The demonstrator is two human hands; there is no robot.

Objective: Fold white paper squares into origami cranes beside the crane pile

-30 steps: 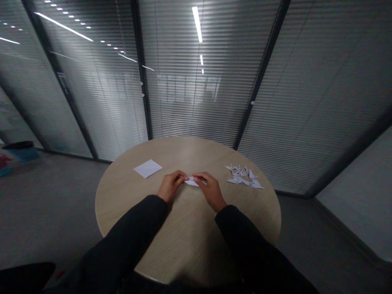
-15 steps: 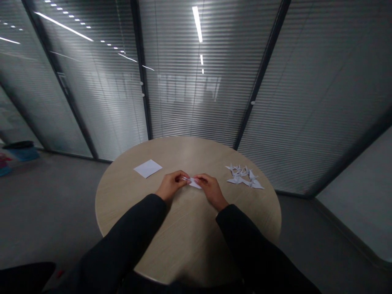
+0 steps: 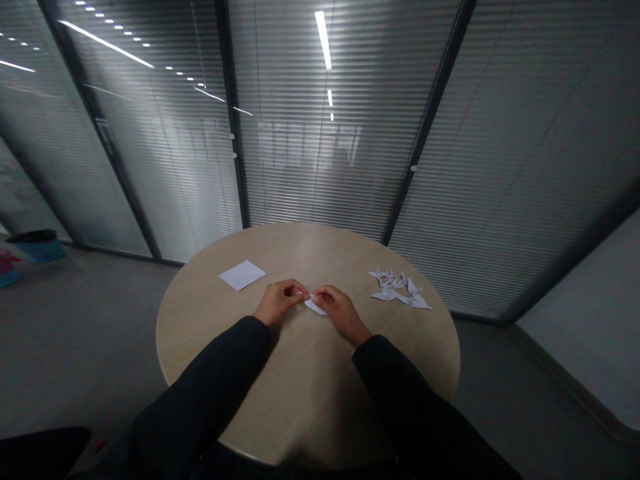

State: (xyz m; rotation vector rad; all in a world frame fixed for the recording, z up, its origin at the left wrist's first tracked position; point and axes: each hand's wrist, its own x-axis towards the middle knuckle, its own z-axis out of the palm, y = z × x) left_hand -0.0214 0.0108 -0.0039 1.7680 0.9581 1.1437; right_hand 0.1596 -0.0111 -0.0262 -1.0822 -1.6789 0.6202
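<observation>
Between my hands, just above or on the middle of the table, is a small folded piece of white paper [image 3: 315, 307]. My left hand [image 3: 281, 300] pinches its left end between thumb and fingers. On the other side, my right hand [image 3: 340, 310] is closed on the paper's upper right part, fingertips close to those of the left. Fingers cover much of the paper, so its exact folds are hidden. A flat stack or sheet of white square paper [image 3: 243, 275] lies to the left of my left hand. Several folded white paper cranes [image 3: 397, 290] sit in a group off to the right.
The round wooden table [image 3: 300, 380] stands close to a glass partition with blinds [image 3: 320, 173]. A blue bin with a dark rim [image 3: 39, 247] is on the floor at the far left. A dark object [image 3: 45, 450] shows at the lower left.
The folded paper has turned and tilted slightly, its free corner now pointing lower. My right fingers have moved a little left, nearer the left fingertips.
</observation>
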